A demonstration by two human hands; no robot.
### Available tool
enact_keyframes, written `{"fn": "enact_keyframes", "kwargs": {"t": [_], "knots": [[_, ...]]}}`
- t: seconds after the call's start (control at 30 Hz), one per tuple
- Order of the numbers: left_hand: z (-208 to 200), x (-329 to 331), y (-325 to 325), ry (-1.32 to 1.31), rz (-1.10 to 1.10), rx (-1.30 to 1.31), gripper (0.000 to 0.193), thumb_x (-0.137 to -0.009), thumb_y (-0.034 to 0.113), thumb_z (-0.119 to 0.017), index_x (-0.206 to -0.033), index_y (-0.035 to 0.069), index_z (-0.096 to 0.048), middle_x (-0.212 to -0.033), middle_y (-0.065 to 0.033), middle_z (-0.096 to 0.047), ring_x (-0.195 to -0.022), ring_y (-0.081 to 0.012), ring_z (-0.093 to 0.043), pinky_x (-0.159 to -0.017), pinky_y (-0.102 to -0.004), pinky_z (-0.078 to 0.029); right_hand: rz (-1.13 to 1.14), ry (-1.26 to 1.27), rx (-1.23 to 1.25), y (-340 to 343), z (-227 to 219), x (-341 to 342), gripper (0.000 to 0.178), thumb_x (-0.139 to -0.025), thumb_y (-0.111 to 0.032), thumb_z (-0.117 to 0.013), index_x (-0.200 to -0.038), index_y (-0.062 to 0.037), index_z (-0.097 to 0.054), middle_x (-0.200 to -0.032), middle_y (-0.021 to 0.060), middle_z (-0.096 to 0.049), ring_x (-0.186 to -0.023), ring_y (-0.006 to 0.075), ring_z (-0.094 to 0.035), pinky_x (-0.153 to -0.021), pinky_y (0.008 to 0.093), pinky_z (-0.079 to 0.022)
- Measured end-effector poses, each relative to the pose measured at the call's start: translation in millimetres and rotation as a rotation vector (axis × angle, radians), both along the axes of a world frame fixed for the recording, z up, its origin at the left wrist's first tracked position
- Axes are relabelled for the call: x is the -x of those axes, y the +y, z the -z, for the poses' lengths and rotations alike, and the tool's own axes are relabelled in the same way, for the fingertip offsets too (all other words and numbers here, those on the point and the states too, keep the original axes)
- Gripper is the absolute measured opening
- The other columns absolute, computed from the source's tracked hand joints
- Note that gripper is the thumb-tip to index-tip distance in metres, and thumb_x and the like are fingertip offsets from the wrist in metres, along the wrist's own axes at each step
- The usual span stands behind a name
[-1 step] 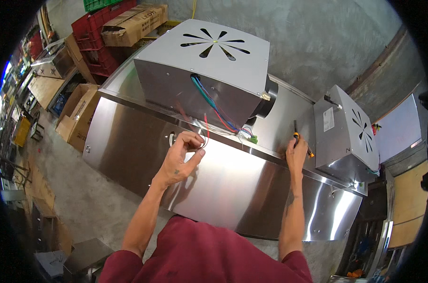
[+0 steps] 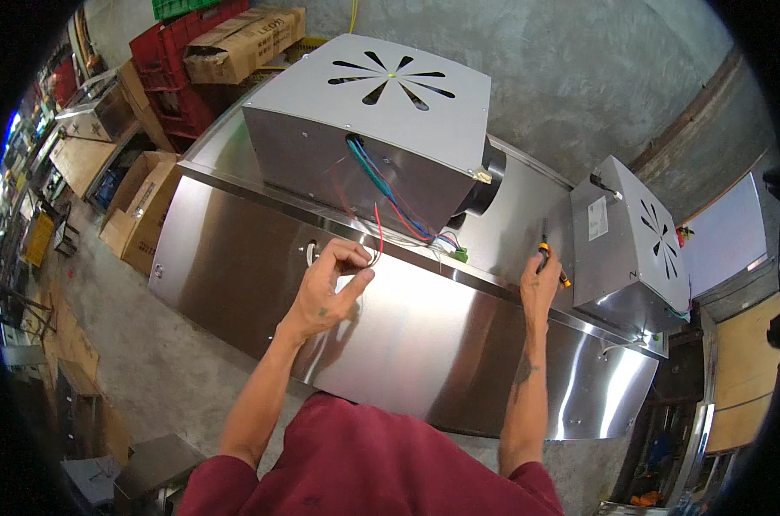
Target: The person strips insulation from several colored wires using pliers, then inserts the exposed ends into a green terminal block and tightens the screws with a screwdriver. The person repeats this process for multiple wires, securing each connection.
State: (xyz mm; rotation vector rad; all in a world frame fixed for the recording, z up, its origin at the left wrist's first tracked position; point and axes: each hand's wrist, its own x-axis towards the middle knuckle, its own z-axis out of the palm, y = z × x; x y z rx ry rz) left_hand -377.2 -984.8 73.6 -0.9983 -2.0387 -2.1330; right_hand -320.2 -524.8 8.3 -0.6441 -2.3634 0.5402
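Observation:
My left hand [image 2: 331,288] is closed in a pinch on thin wires [image 2: 379,234], one red and one dark, above the front edge of a stainless steel hood [image 2: 407,318]. Behind it stands a large grey metal box [image 2: 355,168] with slots cut in a flower pattern on top. Green, blue and red wires [image 2: 371,172] come out of a hole in its front and run down to a green connector [image 2: 460,255]. Farther right, my right hand [image 2: 540,279] grips a screwdriver [image 2: 543,249] with a black and orange handle, its blurred shaft pointing away from me.
A smaller grey box [image 2: 626,245] with similar slots sits on the hood's right end. A black round duct collar [image 2: 493,176] juts from the large box. Red crates [image 2: 162,69] and cardboard boxes [image 2: 144,206] stand to the left. A concrete wall [image 2: 596,77] rises behind.
My right hand and the screwdriver have shifted very slightly to the right. My left hand keeps its pinch on the wires in nearly the same place.

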Motion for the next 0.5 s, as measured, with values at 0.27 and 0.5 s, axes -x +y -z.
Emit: {"fn": "enact_keyframes", "kwargs": {"t": [0.27,0.5], "knots": [[-5,-5,22,0.105,0.036,0.343,0.017,-0.101,0.008,-0.077,-0.114,-0.001,-0.070,-0.107,-0.0113,-0.076,-0.099,-0.0211,-0.073,-0.088,-0.0352,-0.059,-0.323,0.276,1.092,-208,-55,-62,0.016,-0.109,-0.024,-0.074,-0.114,-0.0096,-0.067,-0.105,0.0026,-0.075,-0.077,0.0072,-0.060,-0.069,0.0252,-0.052],[10,-2,26,0.046,0.155,0.395,0.018,-0.101,0.009,-0.078,-0.115,0.000,-0.070,-0.106,-0.0093,-0.075,-0.101,-0.0163,-0.072,-0.092,-0.0336,-0.057,-0.369,0.348,1.310,-266,-51,-47,0.019,-0.106,-0.021,-0.078,-0.108,-0.0045,-0.068,-0.086,-0.0008,-0.066,-0.075,0.0076,-0.057,-0.066,0.0259,-0.049]]}}
